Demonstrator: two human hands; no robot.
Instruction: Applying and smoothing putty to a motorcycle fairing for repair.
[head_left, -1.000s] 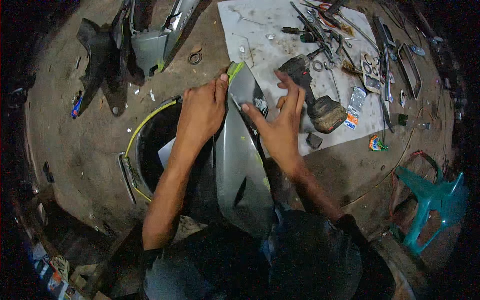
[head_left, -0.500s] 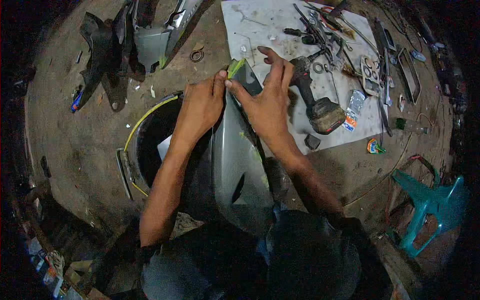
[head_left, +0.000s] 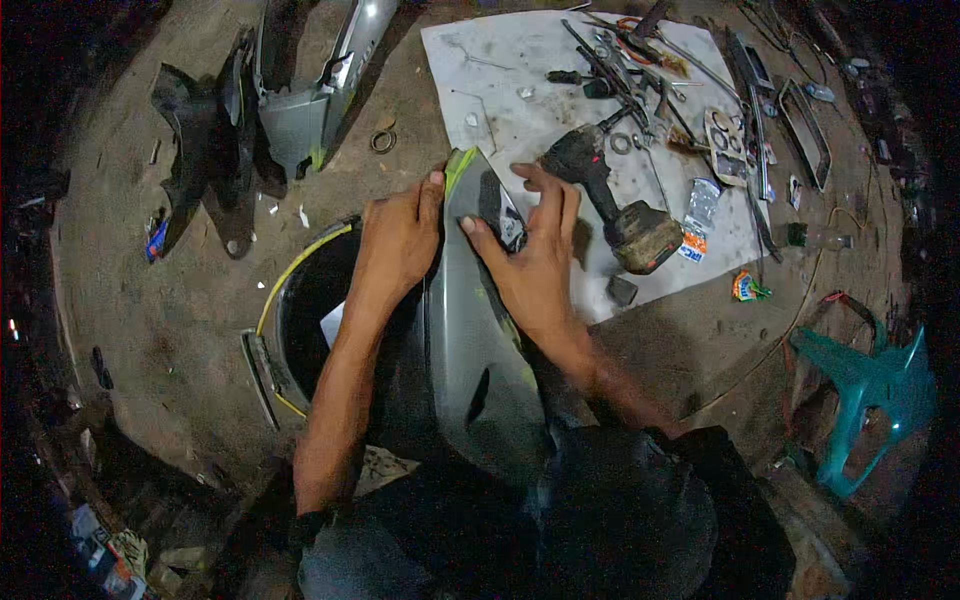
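Observation:
A long grey motorcycle body panel point(head_left: 462, 320) lies lengthwise in front of me, its narrow far tip smeared yellow-green. My left hand point(head_left: 398, 240) is closed on the panel's left edge near that tip, thumb along the rim; its other fingers are mostly hidden. Over the right edge is my right hand point(head_left: 530, 250), its thumb tip resting on the grey surface. The fingers of this hand are spread and bent, raised off the panel, with nothing between them. A dark cordless drill point(head_left: 610, 200) lies just right of my right hand on a stained white sheet point(head_left: 560, 95).
Hand tools point(head_left: 625, 85) are heaped on the sheet's far side. Dark and grey panels point(head_left: 290, 125) lie at the far left, near a metal ring point(head_left: 383, 140). A round black tub point(head_left: 300, 290) with a yellow rim stands left of my arm. A teal panel point(head_left: 870, 390) lies right.
My right hand has shifted slightly nearer along the panel, its thumb now lower below the tip. The left hand keeps its hold. The whole view has shifted a little.

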